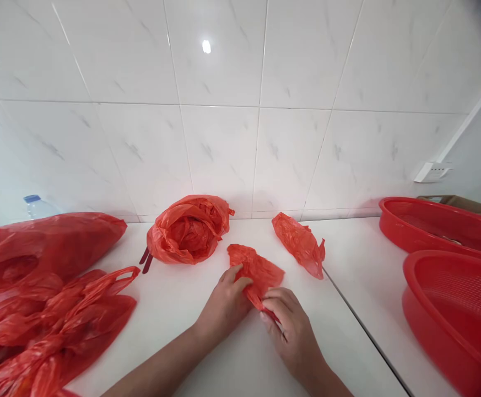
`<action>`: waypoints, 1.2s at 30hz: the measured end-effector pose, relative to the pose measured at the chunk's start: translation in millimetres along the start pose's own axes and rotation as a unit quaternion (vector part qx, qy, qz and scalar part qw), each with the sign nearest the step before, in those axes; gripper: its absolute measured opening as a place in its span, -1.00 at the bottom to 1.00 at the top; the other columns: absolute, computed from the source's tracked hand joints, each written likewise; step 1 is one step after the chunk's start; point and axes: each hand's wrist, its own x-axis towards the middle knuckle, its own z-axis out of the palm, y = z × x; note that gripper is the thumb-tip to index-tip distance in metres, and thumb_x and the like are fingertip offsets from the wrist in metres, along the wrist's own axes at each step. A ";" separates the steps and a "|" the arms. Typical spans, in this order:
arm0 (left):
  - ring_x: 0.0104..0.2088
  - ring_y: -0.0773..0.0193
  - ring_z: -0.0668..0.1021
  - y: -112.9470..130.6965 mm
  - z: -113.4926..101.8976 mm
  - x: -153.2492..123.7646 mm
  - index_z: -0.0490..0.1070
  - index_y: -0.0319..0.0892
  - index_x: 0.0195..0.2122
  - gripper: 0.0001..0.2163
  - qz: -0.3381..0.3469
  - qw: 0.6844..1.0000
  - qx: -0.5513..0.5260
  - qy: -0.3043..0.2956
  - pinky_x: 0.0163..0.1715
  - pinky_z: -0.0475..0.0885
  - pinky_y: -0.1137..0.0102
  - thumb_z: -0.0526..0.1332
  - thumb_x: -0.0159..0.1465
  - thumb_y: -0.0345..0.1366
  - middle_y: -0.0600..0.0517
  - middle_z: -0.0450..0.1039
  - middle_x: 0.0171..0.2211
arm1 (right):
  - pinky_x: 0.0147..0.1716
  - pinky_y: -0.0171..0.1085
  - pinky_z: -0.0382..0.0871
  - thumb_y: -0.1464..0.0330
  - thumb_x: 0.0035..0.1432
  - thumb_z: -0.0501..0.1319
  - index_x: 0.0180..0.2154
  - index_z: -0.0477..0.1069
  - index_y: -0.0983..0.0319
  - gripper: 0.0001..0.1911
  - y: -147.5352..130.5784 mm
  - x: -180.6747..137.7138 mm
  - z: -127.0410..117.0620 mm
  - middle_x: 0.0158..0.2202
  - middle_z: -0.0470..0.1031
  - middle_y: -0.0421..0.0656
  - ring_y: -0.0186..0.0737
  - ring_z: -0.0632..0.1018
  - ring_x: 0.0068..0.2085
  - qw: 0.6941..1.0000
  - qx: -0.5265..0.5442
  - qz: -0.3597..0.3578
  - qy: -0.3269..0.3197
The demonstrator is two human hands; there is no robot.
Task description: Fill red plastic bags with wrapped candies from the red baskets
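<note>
Pinching crumpled red plastic bag (267, 270) in left hand (227, 298) and right hand (290, 328), short of white desk's (174, 298) back edge — likely light, slippery, tearable; grasp where gathered.

- Red far basket (393, 225) and near basket (424, 300): on surface (157, 309), toward right edge.
- Blue-capped bottle (39, 208): near rear edge, toward left corner.
- White socket (430, 172): tiled wall (219, 143), above rear edge.
- Brown object (467, 204): behind far basket, toward rear right corner.
</note>
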 end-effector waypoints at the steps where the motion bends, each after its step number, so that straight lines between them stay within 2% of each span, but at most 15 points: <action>1: 0.04 0.00 0.42 -1.2 5.6 7.3 0.50 -0.12 -0.28 -0.82 -0.030 0.997 -0.067 0.016 -0.05 0.39 0.16 0.17 0.13 -0.43 -0.11 0.42 -0.01 | -0.14 -0.12 0.38 0.43 0.20 0.07 -0.15 0.32 0.13 -0.82 2.6 -0.9 -2.9 -0.16 0.41 -0.08 -0.11 0.43 -0.09 1.000 0.004 0.023 0.019; 4: -0.27 0.16 0.51 -3.7 12.7 18.1 0.45 -0.17 -0.41 -0.86 -0.125 0.964 -0.232 0.042 -0.23 0.41 0.32 0.11 0.20 -0.33 -0.01 0.49 -0.35 | -0.03 -0.06 0.36 0.30 0.22 0.08 0.08 0.21 0.11 -0.62 15.8 -2.2 -11.6 0.03 0.35 -0.03 -0.04 0.38 0.05 0.992 0.015 0.114 0.057; 8: -0.32 0.23 0.50 -4.4 8.9 14.2 0.38 -0.18 -0.37 -0.79 -0.175 0.913 -0.366 0.034 -0.24 0.41 0.34 0.13 0.25 -0.14 0.00 0.47 -0.36 | -0.03 -0.06 0.39 0.19 0.09 0.20 0.19 0.15 0.09 -0.37 30.9 1.2 -13.2 0.18 0.23 -0.03 0.03 0.32 0.15 0.985 0.062 0.159 0.001; 9: -0.33 0.24 0.50 -4.6 7.7 12.3 0.35 -0.18 -0.38 -0.78 -0.185 0.898 -0.397 0.033 -0.25 0.41 0.34 0.13 0.25 -0.12 0.00 0.47 -0.35 | -0.06 -0.09 0.41 0.21 0.04 0.22 0.15 0.22 0.09 -0.40 32.8 2.7 -11.7 0.17 0.25 -0.04 0.03 0.34 0.13 0.984 0.072 0.164 -0.013; 11: -0.39 0.27 0.48 -5.8 6.0 9.4 0.29 -0.18 -0.43 -0.75 -0.197 0.878 -0.435 0.036 -0.35 0.39 0.39 0.15 0.24 -0.10 0.02 0.44 -0.40 | -0.13 -0.15 0.44 0.33 0.02 0.18 -0.07 0.41 0.10 -0.63 35.3 5.5 -9.1 0.07 0.35 -0.08 -0.05 0.44 0.02 0.978 0.090 0.187 -0.023; 12: -0.45 0.31 0.46 -6.8 5.5 8.7 0.27 -0.18 -0.45 -0.74 -0.201 0.870 -0.449 0.038 -0.41 0.36 0.43 0.16 0.23 -0.10 0.05 0.42 -0.46 | -0.17 -0.19 0.45 0.40 0.02 0.12 -0.20 0.45 0.12 -0.73 36.3 6.6 -9.1 -0.02 0.41 -0.10 -0.10 0.49 -0.07 0.973 0.101 0.209 -0.017; 14: -0.58 0.41 0.34 -9.7 4.9 8.2 0.24 -0.18 -0.50 -0.73 -0.211 0.851 -0.479 0.044 -0.54 0.25 0.50 0.18 0.21 -0.11 0.13 0.31 -0.59 | -0.27 -0.23 0.45 0.46 -0.01 0.02 -0.34 0.43 0.14 -0.74 39.2 8.4 -13.2 -0.21 0.49 -0.14 -0.17 0.53 -0.23 0.954 0.118 0.276 0.016; 16: -0.63 0.46 0.25 -13.0 4.1 8.6 0.24 -0.18 -0.52 -0.74 -0.225 0.833 -0.502 0.052 -0.59 0.17 0.54 0.21 0.19 -0.14 0.19 0.21 -0.64 | -0.35 -0.26 0.44 0.44 -0.02 0.02 -0.34 0.41 0.15 -0.76 43.0 9.6 -22.3 -0.32 0.51 -0.17 -0.19 0.53 -0.31 0.926 0.126 0.350 0.068; 19: -0.60 0.46 0.29 -17.2 2.0 9.1 0.31 -0.20 -0.46 -0.81 -0.234 0.820 -0.519 0.060 -0.57 0.19 0.54 0.23 0.15 -0.19 0.17 0.27 -0.58 | -0.38 -0.26 0.44 0.34 -0.02 0.13 -0.31 0.42 0.18 -0.82 48.4 11.0 -37.8 -0.35 0.53 -0.17 -0.17 0.53 -0.34 0.889 0.142 0.413 0.139; 22: -0.56 0.44 0.34 -18.8 -0.2 8.7 0.36 -0.20 -0.42 -0.86 -0.239 0.809 -0.532 0.070 -0.55 0.23 0.54 0.24 0.14 -0.24 0.15 0.32 -0.55 | -0.34 -0.25 0.47 0.24 -0.01 0.20 -0.21 0.40 0.19 -0.71 51.7 11.1 -45.0 -0.21 0.53 -0.12 -0.15 0.54 -0.27 0.871 0.173 0.425 0.176; 25: -0.49 0.40 0.39 -18.8 -1.5 8.2 0.38 -0.19 -0.36 -0.86 -0.240 0.802 -0.541 0.084 -0.49 0.29 0.53 0.23 0.16 -0.23 0.12 0.37 -0.48 | -0.32 -0.26 0.48 0.15 0.06 0.17 -0.11 0.36 0.15 -0.64 54.7 8.8 -42.8 -0.07 0.47 -0.11 -0.17 0.54 -0.22 0.868 0.210 0.415 0.176; 29: -0.45 0.38 0.41 -19.0 -0.8 8.0 0.40 -0.18 -0.26 -0.79 -0.243 0.787 -0.558 0.102 -0.49 0.29 0.52 0.26 0.14 -0.19 0.10 0.40 -0.42 | -0.47 -0.25 0.45 -0.02 0.14 0.05 -0.12 0.33 0.17 -0.55 54.8 6.2 -35.2 -0.23 0.44 -0.12 -0.24 0.51 -0.41 0.837 0.291 0.433 0.168; 31: -0.48 0.39 0.39 -18.0 1.0 7.0 0.40 -0.16 -0.24 -0.79 -0.242 0.787 -0.561 0.090 -0.51 0.27 0.51 0.26 0.15 -0.18 0.12 0.38 -0.45 | -0.48 -0.24 0.44 -0.06 0.14 0.04 -0.13 0.31 0.18 -0.51 49.3 6.8 -30.8 -0.25 0.42 -0.11 -0.24 0.51 -0.42 0.829 0.324 0.436 0.135; 33: -0.49 0.40 0.38 -14.9 3.2 5.2 0.40 -0.16 -0.25 -0.80 -0.244 0.787 -0.563 0.063 -0.50 0.27 0.51 0.23 0.19 -0.17 0.12 0.35 -0.46 | -0.44 -0.23 0.45 -0.05 0.12 0.09 -0.11 0.30 0.18 -0.51 40.8 8.2 -25.9 -0.16 0.43 -0.08 -0.22 0.52 -0.37 0.822 0.352 0.436 0.098; 36: -0.42 0.36 0.40 -6.5 5.1 1.7 0.39 -0.17 -0.26 -0.78 -0.245 0.793 -0.559 0.003 -0.44 0.31 0.48 0.22 0.21 -0.12 0.08 0.37 -0.39 | -0.41 -0.25 0.43 0.02 0.07 0.22 -0.08 0.32 0.16 -0.53 30.1 9.4 -19.7 -0.06 0.43 -0.07 -0.23 0.52 -0.32 0.791 0.421 0.438 0.071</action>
